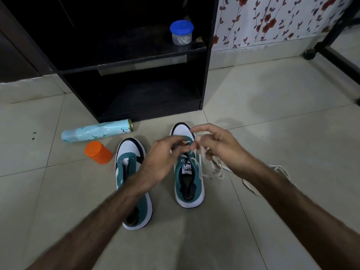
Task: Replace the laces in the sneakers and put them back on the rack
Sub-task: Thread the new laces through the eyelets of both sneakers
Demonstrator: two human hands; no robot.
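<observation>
We count two sneakers [134, 180] on the floor [272, 114]. Left hand [161, 162] and right hand [220, 147] both pinch one white lace [212, 166].

The left hand [159, 162] and its forearm hide the middle of the left sneaker [130, 152]. Fingertips of both hands cover the right sneaker's [188, 176] front eyelets, concealing their grip on the lace [212, 166].

Pale tiled floor [272, 114], floral wallpaper [272, 18] (red blooms), wheeled black frame [331, 45], dim light
</observation>
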